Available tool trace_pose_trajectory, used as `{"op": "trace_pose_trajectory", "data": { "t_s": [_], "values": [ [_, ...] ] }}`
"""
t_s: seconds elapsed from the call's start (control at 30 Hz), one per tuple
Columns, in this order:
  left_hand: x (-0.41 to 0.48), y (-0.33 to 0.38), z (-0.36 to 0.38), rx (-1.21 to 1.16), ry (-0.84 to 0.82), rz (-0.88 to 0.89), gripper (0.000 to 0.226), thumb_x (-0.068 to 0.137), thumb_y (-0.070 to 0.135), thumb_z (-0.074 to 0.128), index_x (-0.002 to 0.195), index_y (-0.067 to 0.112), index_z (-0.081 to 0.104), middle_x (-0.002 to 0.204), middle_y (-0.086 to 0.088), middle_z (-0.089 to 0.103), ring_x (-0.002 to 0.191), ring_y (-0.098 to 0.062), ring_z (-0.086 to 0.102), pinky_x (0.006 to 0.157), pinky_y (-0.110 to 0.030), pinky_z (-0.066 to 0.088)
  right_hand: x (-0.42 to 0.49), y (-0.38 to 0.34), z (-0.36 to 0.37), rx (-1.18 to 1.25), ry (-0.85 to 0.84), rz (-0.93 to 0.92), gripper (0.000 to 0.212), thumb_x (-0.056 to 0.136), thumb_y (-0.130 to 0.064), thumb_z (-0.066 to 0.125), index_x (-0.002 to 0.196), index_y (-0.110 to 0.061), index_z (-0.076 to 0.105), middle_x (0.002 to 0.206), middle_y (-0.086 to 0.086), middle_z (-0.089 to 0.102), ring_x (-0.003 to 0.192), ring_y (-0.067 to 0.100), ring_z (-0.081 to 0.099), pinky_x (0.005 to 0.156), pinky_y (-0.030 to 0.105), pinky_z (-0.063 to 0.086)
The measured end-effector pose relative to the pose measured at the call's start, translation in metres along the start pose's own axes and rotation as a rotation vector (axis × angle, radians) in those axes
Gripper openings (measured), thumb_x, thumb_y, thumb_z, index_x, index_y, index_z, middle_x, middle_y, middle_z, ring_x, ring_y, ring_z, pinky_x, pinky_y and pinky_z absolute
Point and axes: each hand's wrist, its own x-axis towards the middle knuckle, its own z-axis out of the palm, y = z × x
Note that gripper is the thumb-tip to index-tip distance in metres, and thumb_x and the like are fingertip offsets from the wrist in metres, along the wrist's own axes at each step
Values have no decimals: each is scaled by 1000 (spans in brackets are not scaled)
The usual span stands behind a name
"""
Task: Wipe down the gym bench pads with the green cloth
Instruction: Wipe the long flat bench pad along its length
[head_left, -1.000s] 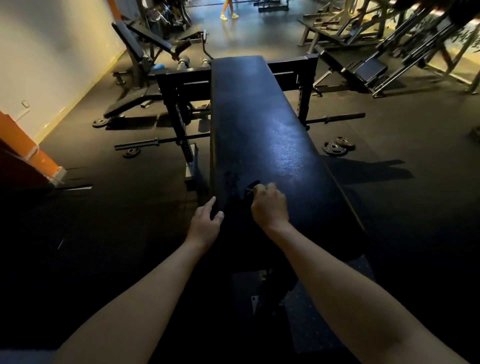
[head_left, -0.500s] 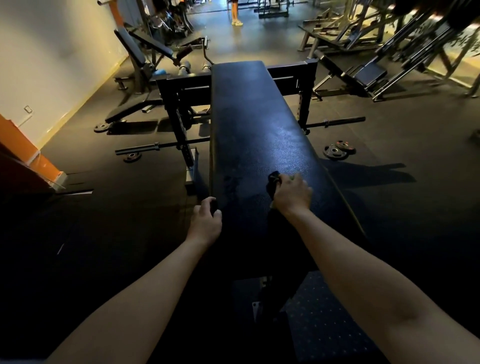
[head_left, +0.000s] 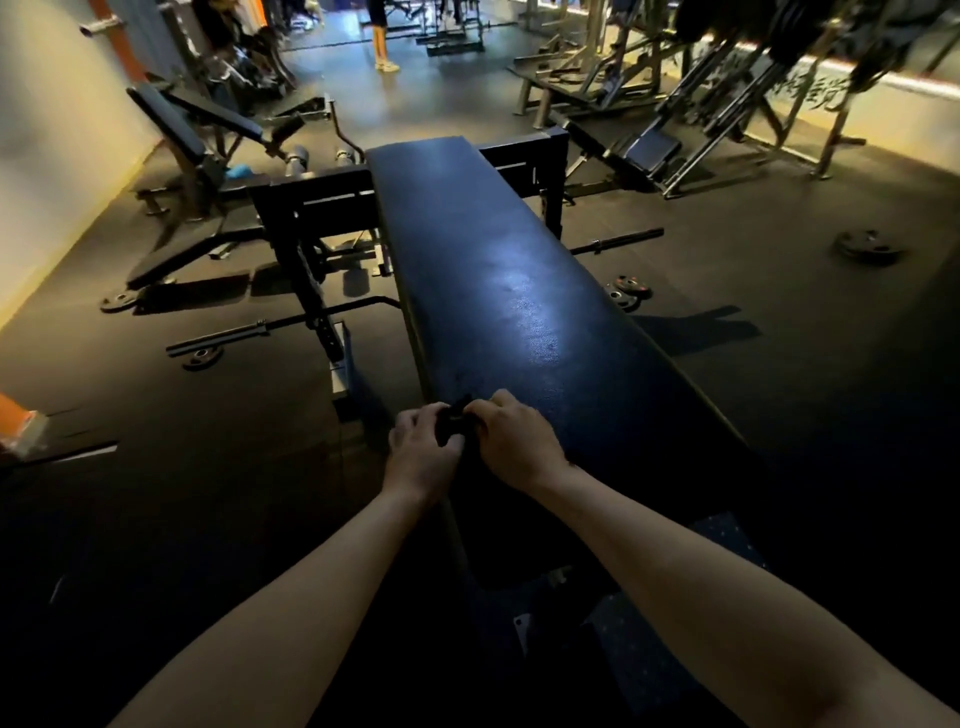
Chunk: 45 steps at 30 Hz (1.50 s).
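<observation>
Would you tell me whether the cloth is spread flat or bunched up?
Bunched up: the cloth shows only as a small dark wad gripped between left hand and right hand.

1. We see only a dark scrap of the cloth (head_left: 453, 418), pinched between the fingers of our left hand (head_left: 422, 448) and right hand (head_left: 515, 442). The fingers cover the rest, and its colour is lost in the dim light.
2. Our fingertips curl under, out of sight.
3. On the wrist side of the fingers, the near end of the bench pad (head_left: 493, 270) sinks into shadow.
4. Far beyond the fingers, the top edge cuts off a person (head_left: 382, 39), leaving only the legs.
</observation>
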Motion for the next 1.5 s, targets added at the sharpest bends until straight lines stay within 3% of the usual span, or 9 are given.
{"op": "trace_pose_trajectory", "data": {
  "t_s": [0.13,0.27,0.5,0.7,0.93,1.13,1.3,1.4,1.5],
  "values": [
    [21,11,-2,274,-49,103,62,99,45,51,155,29,29,164,-5,12,148,-30,11,122,-48,18,28,39,-20,-168,144,297,37,100,-28,44,136,-25,52,136,11,44,121,36,47,100,44,37],
    [28,14,4,339,-139,99,68,100,49,45,159,28,18,167,-5,1,152,-28,-3,121,-47,7,33,69,-27,-159,-106,516,57,100,-47,37,153,-26,30,160,5,15,142,36,16,116,53,13],
    [36,9,13,360,-186,96,67,100,51,36,158,32,7,165,-3,-12,151,-27,-10,120,-47,-3,30,36,6,-207,111,305,35,90,-8,46,122,-15,57,129,13,48,115,34,38,100,39,37],
    [37,-2,15,314,-145,126,70,101,41,43,159,28,7,166,-3,-9,151,-26,-5,122,-44,1,36,3,30,-1,106,-8,30,86,-6,56,113,-13,68,109,10,60,105,33,52,90,47,49],
    [37,2,16,317,-135,105,68,102,48,39,160,30,9,166,0,-9,151,-26,-7,121,-44,0,41,49,7,-172,-56,189,55,102,-32,40,156,-34,25,164,-3,18,152,27,7,121,47,-4],
    [36,3,14,296,-152,97,68,102,48,39,160,31,8,166,2,-11,151,-24,-11,121,-45,-1,58,83,-20,-104,35,299,64,92,-1,42,151,-24,39,162,8,27,152,28,14,122,41,6],
    [33,4,16,289,-138,90,68,101,48,39,160,32,8,166,3,-11,150,-22,-12,120,-46,1,53,117,-38,-14,96,580,60,96,-8,35,156,-19,30,162,14,24,151,30,14,122,43,6],
    [33,4,16,276,-144,91,68,102,48,39,160,32,7,166,3,-11,150,-23,-12,120,-46,0,54,113,-22,-32,36,495,56,101,-30,41,155,-22,31,160,17,27,148,33,21,121,46,11],
    [34,4,17,276,-133,92,68,102,48,39,160,32,8,165,4,-11,150,-23,-12,120,-46,1,48,99,-16,11,73,401,46,98,-21,47,143,-27,49,150,13,44,136,34,40,116,43,25]
  ]
}}
